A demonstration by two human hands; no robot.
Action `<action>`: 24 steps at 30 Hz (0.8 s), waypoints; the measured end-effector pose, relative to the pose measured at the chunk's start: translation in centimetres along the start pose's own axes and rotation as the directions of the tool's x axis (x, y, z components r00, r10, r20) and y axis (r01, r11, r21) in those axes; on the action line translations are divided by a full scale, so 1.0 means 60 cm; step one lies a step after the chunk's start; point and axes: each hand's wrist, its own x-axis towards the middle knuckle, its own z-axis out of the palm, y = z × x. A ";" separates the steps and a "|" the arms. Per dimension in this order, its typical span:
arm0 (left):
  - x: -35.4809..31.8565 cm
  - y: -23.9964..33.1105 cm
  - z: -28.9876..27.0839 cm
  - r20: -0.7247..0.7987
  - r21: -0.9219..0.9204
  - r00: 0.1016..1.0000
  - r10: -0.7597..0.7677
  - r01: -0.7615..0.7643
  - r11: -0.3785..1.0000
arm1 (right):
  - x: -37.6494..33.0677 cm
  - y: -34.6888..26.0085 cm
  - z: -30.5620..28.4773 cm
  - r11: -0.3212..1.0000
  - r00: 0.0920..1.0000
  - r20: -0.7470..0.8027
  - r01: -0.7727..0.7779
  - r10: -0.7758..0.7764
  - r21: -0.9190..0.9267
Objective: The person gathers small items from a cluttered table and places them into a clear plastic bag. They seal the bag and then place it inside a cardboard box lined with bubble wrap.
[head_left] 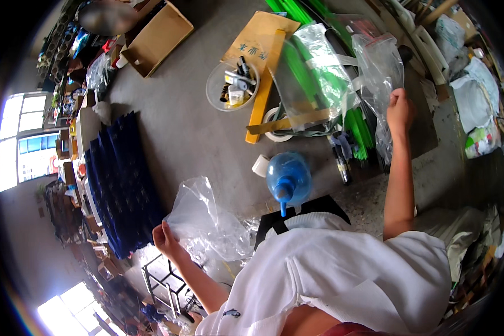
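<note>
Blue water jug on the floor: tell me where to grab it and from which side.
Grip the blue water jug by its narrow neck and cap, which point toward the person. The round body looks too wide for one hand. Come from the near side; a white tape roll sits close on its left.

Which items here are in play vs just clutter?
In hand:
- left hand grips a clear bag
- right hand grips another clear bag over the green rods

Lying about:
- blue water jug
- bowl of small parts
- cardboard box
- dark blue stack
- tape roll
</note>
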 end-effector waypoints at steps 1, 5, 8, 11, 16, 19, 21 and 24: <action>-0.002 -0.001 -0.002 -0.001 0.024 1.000 0.001 -0.001 1.000 | 0.003 0.016 -0.005 0.980 0.996 -0.055 -0.061 0.073 0.190; -0.013 -0.007 -0.010 0.003 0.113 1.000 -0.002 0.001 0.994 | 0.009 0.085 -0.061 0.660 0.904 -0.300 0.027 0.304 0.751; -0.018 -0.012 -0.014 0.002 0.154 1.000 0.013 -0.014 0.988 | -0.009 0.137 -0.106 0.335 0.863 -0.200 0.038 0.463 0.941; -0.022 -0.016 -0.015 -0.001 0.201 1.000 -0.006 0.007 0.980 | -0.031 0.167 -0.137 0.281 0.802 -0.248 0.105 0.543 0.954; -0.015 -0.036 -0.017 0.064 0.198 0.998 0.004 -0.017 0.980 | -0.071 0.216 -0.127 0.444 0.650 -0.395 0.097 0.649 0.891; -0.013 -0.032 -0.011 0.095 0.209 0.995 0.023 -0.042 0.977 | -0.099 0.143 -0.137 0.467 0.707 -0.412 0.131 0.575 0.875; -0.006 -0.031 -0.017 0.108 0.241 0.994 0.036 -0.061 0.969 | -0.110 0.114 -0.140 0.492 0.742 -0.430 0.155 0.514 0.856; -0.002 -0.033 -0.043 0.135 0.239 0.983 0.125 -0.154 0.959 | -0.117 0.072 -0.166 0.418 0.735 -0.422 0.207 0.530 0.885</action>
